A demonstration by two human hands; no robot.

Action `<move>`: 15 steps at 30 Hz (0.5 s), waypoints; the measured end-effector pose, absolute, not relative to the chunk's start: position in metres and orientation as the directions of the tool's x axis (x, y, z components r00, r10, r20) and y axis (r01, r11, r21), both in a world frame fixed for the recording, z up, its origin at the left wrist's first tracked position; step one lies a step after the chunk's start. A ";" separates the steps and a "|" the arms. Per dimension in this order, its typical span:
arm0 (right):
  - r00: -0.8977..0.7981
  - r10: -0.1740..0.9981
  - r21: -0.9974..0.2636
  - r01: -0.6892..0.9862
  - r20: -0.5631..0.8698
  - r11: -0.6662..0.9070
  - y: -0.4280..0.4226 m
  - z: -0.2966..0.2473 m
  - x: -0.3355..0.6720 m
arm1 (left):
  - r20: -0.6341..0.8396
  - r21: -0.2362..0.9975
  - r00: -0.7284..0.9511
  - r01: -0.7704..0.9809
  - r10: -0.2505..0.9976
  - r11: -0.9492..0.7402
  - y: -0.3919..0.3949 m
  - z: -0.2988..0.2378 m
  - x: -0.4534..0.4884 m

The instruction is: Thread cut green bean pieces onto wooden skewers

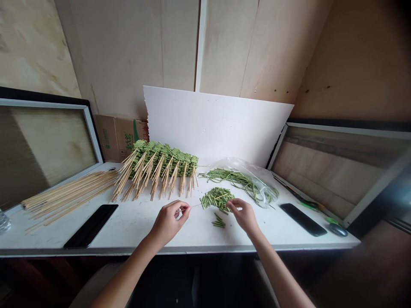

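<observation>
My left hand [171, 218] is closed in a pinch on the bare end of a thin bamboo skewer [195, 205]. Cut long bean pieces [208, 201] sit side by side along the skewer, in front of a loose pile of cut beans [223, 193]. At the right edge of that pile, my right hand [243, 212] has its thumb and fingertips pinched together. Green shows at those fingertips, but what they hold is too small to tell from the pile. A few loose bean pieces [218, 221] lie on the white table [192, 237] between my hands.
Stacked bean skewers [167, 156] stand at the back left. Bare bamboo skewers [73, 190] lie left of them. Whole long beans [229, 176] lie by a clear plastic bag [265, 190]. Black phones [91, 226] [302, 219] lie at both sides, with scissors [300, 196] at right.
</observation>
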State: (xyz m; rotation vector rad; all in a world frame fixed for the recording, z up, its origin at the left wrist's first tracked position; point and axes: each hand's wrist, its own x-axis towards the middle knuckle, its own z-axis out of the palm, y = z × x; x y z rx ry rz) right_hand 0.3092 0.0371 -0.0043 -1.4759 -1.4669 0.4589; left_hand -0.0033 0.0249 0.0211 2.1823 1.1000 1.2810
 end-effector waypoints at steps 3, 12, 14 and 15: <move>0.230 0.949 -0.971 0.160 0.214 0.180 0.033 0.011 0.307 | 0.558 0.664 0.268 0.424 0.785 -0.616 0.025 0.021 -0.004; 0.124 0.987 -0.911 -0.387 0.102 0.143 0.019 0.031 0.280 | 0.558 0.674 0.283 0.395 0.780 -0.625 0.022 0.020 -0.002; 0.101 0.991 -0.892 -0.435 0.092 0.128 0.016 0.032 0.277 | 0.560 0.675 0.281 0.390 0.779 -0.626 0.022 0.021 -0.002; 0.095 0.991 -0.884 -0.451 0.089 0.123 0.016 0.033 0.275 | 0.565 0.674 0.279 0.387 0.776 -0.630 0.022 0.021 -0.002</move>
